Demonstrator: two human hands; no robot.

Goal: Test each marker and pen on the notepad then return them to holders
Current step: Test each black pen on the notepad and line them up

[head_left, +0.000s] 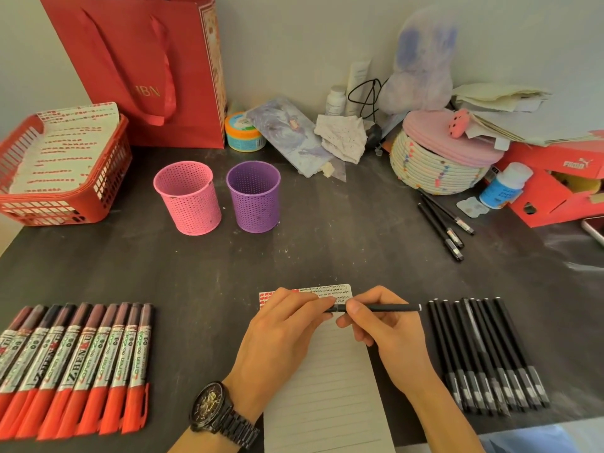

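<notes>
Though cluttered, black desk (294,256), notepad (327,387), wall (294,44).

Black pen (385,308): pinched by left hand (281,331) and right hand (389,328) above notepad (327,403). From notepad: markers (75,364), 9 o'clock; pen row (483,354), 3 o'clock; pink holder (189,197) and purple holder (255,197), 11 o'clock.

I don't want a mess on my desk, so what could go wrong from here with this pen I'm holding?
The left hand and right hand both pinch the black pen over the notepad; a cap coming off with a jerk could streak ink on fingers or page. Also, three loose pens lie apart from the row of black pens, so tested and untested ones might get mixed.
</notes>
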